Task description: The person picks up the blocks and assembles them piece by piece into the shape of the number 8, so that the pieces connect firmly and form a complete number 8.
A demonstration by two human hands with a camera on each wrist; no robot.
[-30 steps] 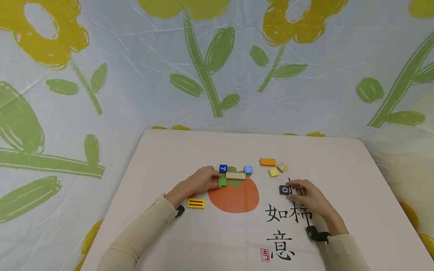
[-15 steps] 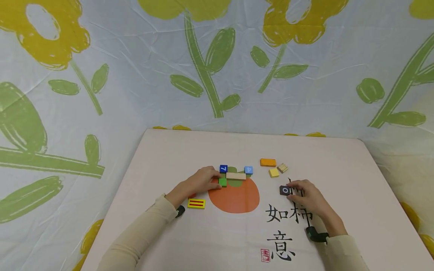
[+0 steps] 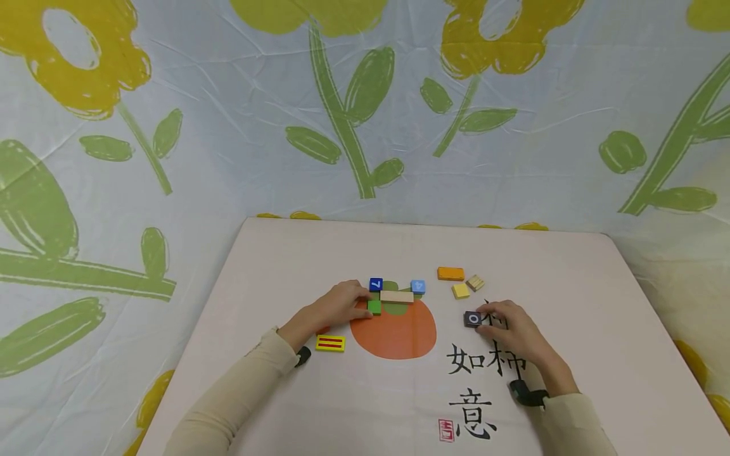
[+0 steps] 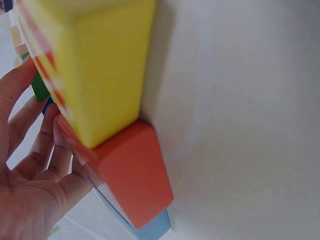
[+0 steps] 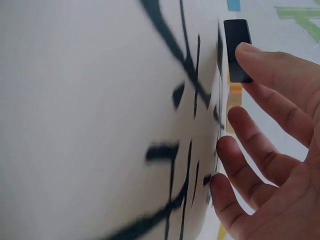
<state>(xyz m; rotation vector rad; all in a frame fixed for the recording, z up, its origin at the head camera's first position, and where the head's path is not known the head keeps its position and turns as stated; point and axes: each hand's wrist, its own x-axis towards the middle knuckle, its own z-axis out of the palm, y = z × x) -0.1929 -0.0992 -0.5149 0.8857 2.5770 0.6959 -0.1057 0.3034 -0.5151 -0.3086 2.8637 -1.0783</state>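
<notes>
My left hand pinches a small green block between thumb and fingers, at the upper left of the orange persimmon print. Against it lies a plain wooden block, with a dark blue block marked 7 and a light blue block marked 4 behind. My right hand holds a black block with a white ring-shaped mark by its edges, thumb against one side. In the right wrist view that black block stands out beyond the thumb, and the other fingers are spread.
A yellow block with red stripes lies below my left wrist; the left wrist view shows a red block touching it and a light blue one beyond. Right of centre lie orange, yellow and wooden blocks.
My right hand has shifted slightly left, carrying the black block toward the orange print. The left hand and the green block stay where they were.
</notes>
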